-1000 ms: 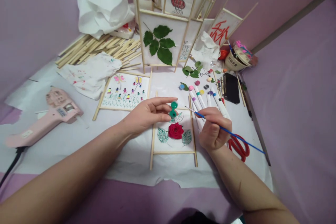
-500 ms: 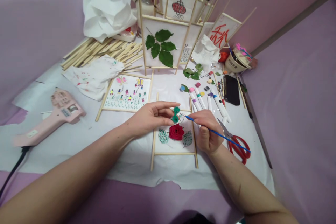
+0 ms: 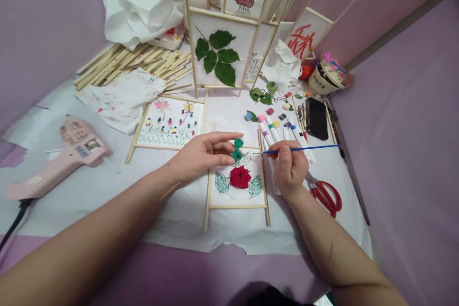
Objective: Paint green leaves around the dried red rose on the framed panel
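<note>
Brush (image 3: 319, 147) gripped in right hand (image 3: 291, 167) | tip now drawn away from green paint pot (image 3: 237, 154) (probably carrying fresh paint) | left hand (image 3: 195, 158) pinches the pot over the top part of framed picture (image 3: 229, 202), above red flower (image 3: 240, 177)

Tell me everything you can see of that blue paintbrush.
The paintbrush is long and thin, with a smooth-looking blue handle, a narrow pale section ahead of it and a fine dark tip. The right hand grips it near the front, covering part of the handle. It runs almost level across the view, tip towards the green paint pot but apart from it. The bristles are too small to judge.
</note>
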Available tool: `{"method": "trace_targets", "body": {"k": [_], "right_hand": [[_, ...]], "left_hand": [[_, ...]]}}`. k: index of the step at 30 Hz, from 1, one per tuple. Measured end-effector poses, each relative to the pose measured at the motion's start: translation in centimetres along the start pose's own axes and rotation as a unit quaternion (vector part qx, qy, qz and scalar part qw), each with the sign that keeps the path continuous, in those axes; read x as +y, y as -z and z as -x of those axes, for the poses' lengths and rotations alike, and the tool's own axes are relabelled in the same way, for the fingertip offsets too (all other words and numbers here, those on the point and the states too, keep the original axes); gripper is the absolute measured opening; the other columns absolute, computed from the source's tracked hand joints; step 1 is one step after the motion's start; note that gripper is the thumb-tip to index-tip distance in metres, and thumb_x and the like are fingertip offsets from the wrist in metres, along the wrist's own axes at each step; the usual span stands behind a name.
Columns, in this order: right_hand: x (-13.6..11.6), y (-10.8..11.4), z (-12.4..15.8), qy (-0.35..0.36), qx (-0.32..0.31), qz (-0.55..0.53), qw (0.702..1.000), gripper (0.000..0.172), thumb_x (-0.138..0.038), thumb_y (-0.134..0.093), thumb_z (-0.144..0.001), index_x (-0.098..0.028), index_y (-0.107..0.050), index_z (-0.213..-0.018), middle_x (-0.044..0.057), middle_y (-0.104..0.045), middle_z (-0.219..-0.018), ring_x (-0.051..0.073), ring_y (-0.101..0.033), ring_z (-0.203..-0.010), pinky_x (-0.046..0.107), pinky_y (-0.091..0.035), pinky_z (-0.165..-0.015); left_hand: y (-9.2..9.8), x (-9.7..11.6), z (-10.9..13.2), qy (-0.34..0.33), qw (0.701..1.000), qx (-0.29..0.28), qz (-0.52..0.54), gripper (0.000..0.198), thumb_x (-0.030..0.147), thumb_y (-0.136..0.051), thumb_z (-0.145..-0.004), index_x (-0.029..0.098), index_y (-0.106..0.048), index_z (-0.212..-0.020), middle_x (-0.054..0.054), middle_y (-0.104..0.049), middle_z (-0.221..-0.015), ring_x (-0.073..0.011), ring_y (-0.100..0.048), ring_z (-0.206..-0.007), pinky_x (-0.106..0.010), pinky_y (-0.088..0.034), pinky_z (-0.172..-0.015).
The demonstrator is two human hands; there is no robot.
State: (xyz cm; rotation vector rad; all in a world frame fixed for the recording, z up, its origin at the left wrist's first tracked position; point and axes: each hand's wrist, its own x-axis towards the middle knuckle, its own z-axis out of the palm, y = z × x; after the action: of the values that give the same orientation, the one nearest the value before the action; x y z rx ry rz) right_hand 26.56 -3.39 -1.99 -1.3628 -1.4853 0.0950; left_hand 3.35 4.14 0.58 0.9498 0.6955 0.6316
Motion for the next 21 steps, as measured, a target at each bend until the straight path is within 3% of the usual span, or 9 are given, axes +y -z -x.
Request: {"method": "trace_targets", "body": {"k": [5,21], "right_hand": [[-0.42,-0.15,0.12,0.006,-0.053,0.012,0.999,0.031,-0.030,-0.044,-0.105,-0.022,-0.067,-0.085,0.003,-0.071,-0.080,0.016,-0.068,-0.069,0.034,-0.056,-0.065],[-0.59,-0.19,-0.24,0.017,-0.086,0.048,0.995,0.029,-0.030,-0.045,-0.105,-0.021,-0.066,-0.087,0.003,-0.072,-0.080,0.016,-0.068,-0.069,0.033,-0.052,-0.066]], "left_hand": [[-0.05,0.03,0.01,-0.002,1.000,-0.002,-0.004,0.050,0.015,-0.093,-0.065,0.029,-0.083,-0.113,0.001,-0.074,-0.088,-0.0128,-0.066,-0.080,-0.029,-0.056,-0.082],[-0.09,0.21,0.03,0.004,1.000,0.000,-0.008,0.052,0.014,-0.092,-0.064,0.029,-0.083,-0.113,0.001,-0.073,-0.088,-0.0119,-0.066,-0.081,-0.027,-0.056,-0.082]]}}
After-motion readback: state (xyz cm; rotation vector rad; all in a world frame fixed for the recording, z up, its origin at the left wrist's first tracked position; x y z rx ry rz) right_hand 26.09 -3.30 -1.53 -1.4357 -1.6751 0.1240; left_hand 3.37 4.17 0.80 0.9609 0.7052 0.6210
